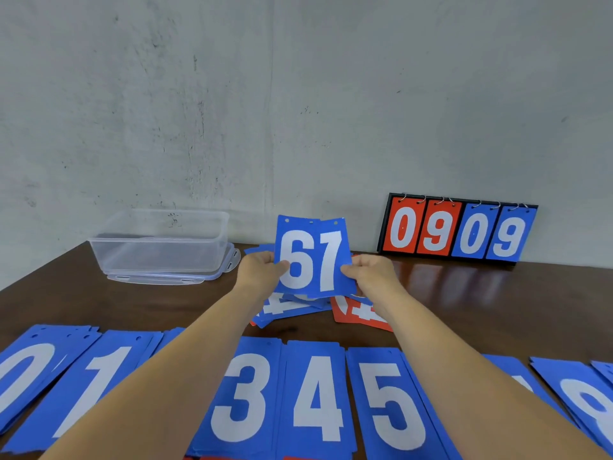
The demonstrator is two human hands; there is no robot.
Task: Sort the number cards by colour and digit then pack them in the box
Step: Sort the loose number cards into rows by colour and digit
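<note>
Near row: blue stacks lie face up along the near table edge: 0 stack [23, 370], 1 stack [96, 383], 3 stack [242, 396], 4 stack [318, 393], 5 stack [391, 403] and 8 stack [593, 406]. Their long edges nearly touch, and the forearms hide two more.
Open strip: a bare band of the brown table [132, 303] runs between this row and the loose pile, widest on the left.
Loose pile: blue cards [292, 308] and red cards [361, 315] overlap askew under the hands.
Left hand [262, 273]: thumb in front, pinching the left edge of the blue 6 card [297, 257].
Right hand [371, 272]: pinching the right edge of a second blue card [330, 260], a 7 or perhaps a 1.
Held cards: raised upright above the pile and fanned, the 6 overlapping the other.
Box [159, 247]: clear, open-topped, standing on its lid [156, 279] at the far left, well apart from the pile.
Scoreboard [459, 230]: at the far right against the wall, showing red 0 9 and blue 0 9.
</note>
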